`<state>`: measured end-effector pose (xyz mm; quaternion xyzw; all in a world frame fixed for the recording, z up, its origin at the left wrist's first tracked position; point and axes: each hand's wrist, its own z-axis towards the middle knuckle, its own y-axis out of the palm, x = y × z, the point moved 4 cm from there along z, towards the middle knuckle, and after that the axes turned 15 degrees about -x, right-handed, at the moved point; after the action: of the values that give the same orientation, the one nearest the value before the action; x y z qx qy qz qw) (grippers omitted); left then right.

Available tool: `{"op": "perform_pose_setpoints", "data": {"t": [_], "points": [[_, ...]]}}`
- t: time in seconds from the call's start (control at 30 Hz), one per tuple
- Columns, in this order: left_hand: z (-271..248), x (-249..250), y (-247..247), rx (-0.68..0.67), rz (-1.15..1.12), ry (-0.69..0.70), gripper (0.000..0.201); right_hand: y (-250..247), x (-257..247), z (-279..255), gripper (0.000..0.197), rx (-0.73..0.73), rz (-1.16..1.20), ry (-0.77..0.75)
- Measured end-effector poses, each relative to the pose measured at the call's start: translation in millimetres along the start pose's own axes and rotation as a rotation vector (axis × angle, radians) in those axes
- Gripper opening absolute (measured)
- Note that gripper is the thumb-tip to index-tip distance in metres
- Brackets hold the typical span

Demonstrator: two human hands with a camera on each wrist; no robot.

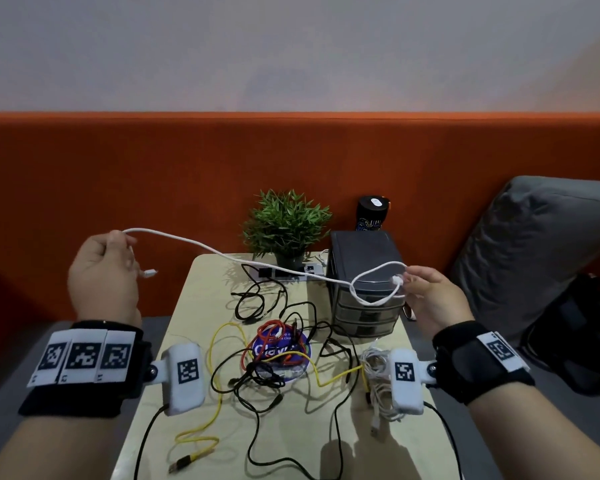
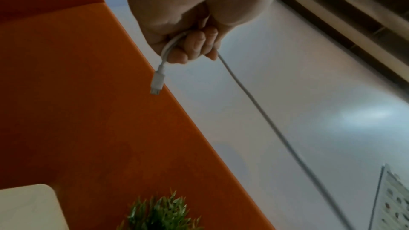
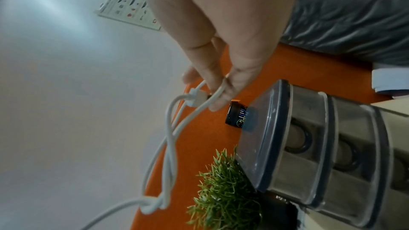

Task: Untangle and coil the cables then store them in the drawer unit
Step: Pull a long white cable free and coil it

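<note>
The left hand (image 1: 103, 271), at mid-left of the frame, grips 1 end of the white cable (image 1: 201, 244) in curled fingers. The right hand (image 1: 430, 299), at mid-right before the drawer unit (image 1: 364, 271), pinches the looped other end.

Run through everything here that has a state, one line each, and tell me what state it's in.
white cable: lifted off the table, strung between both hands, looped at the right end
left hand: grips one cable end, plug dangling
right hand: pinches the other plug and the loop
drawer unit: drawers closed
cable pile: tangled on the table
white bundle: bunched up on the table
</note>
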<state>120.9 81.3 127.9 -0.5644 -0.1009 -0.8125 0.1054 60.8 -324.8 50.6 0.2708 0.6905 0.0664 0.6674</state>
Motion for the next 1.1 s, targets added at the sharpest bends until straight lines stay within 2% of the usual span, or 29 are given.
{"op": "perform_pose_setpoints", "data": {"t": [0.07,0.17,0.27,0.4,0.47,0.53,0.57,0.6,0.77,0.93,1.03,1.1], "points": [[0,-8,-2,0.019,0.065,-0.034,0.028,2,-4,1,0.031,0.003,0.151,-0.011],[0,-18,-6,0.074,0.113,-0.089,0.027,5,-6,-2,0.020,-0.012,0.374,0.051],[3,-23,-13,0.120,0.148,-0.125,0.023,6,-10,-4,0.059,-0.160,0.351,0.123],[8,-19,-18,0.162,0.137,-0.111,0.024,3,-12,-11,0.046,-0.235,-0.114,0.160],[10,-14,-19,0.189,0.116,-0.101,0.025,4,-11,-11,0.044,-0.317,-0.458,0.152],[12,-9,-17,0.194,0.094,-0.076,0.024,10,-9,-14,0.020,-0.374,-0.818,0.136],[12,-6,-16,0.190,0.085,-0.066,0.024,14,-9,-15,0.008,-0.376,-0.888,0.112],[13,-5,-15,0.188,0.084,-0.060,0.024,15,-9,-15,0.013,-0.355,-0.870,0.079],[11,-3,-15,0.175,0.091,-0.044,0.024,-4,-4,-8,0.028,-0.089,-0.113,0.016],[14,-1,-20,0.207,0.063,-0.067,0.024,-36,1,0,0.031,0.255,0.448,0.025],[14,1,-18,0.217,0.029,-0.063,0.025,-45,6,2,0.028,0.331,0.468,0.088],[14,4,-12,0.173,-0.013,-0.041,0.026,-42,8,-1,0.025,0.341,0.234,0.139]]}}
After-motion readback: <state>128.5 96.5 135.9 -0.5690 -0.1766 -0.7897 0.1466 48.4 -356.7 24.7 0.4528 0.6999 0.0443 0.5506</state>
